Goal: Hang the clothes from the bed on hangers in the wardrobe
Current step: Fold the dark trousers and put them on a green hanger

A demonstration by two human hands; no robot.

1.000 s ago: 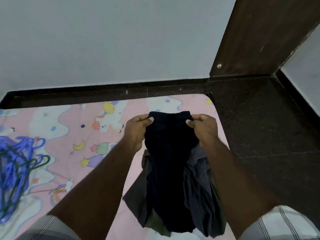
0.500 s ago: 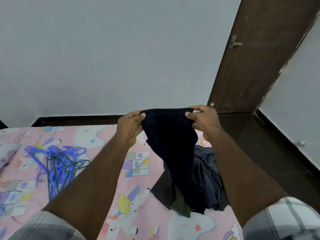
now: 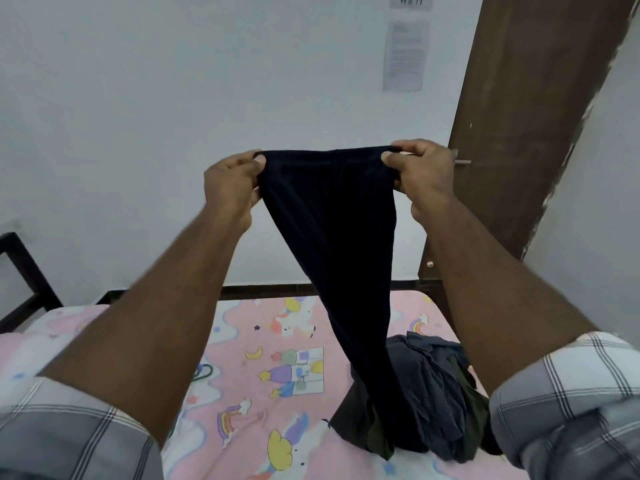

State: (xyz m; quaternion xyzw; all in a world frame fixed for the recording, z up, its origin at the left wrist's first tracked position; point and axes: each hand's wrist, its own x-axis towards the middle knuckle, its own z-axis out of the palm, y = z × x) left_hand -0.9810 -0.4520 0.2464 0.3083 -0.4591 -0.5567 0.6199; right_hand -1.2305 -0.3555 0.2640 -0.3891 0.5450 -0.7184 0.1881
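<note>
Left hand (image 3: 232, 181) and right hand (image 3: 420, 174) each pinch dark garment (image 3: 339, 216) top edge, stretched above bed (image 3: 242, 341); both grips clamped on cloth.

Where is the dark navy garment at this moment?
In the head view the dark navy garment hangs at centre, its top edge stretched between the left hand and the right hand, above the clothes pile on the bed.

Pale grey wall (image 3: 173, 98), evenly lit. Two paper notices (image 3: 404, 55) taped high on it (text unreadable). Brown wooden door (image 3: 526, 116) at right, edge chipped. Dark skirting (image 3: 270, 291) along the wall base. Black metal frame (image 3: 24, 268) at left.
</note>
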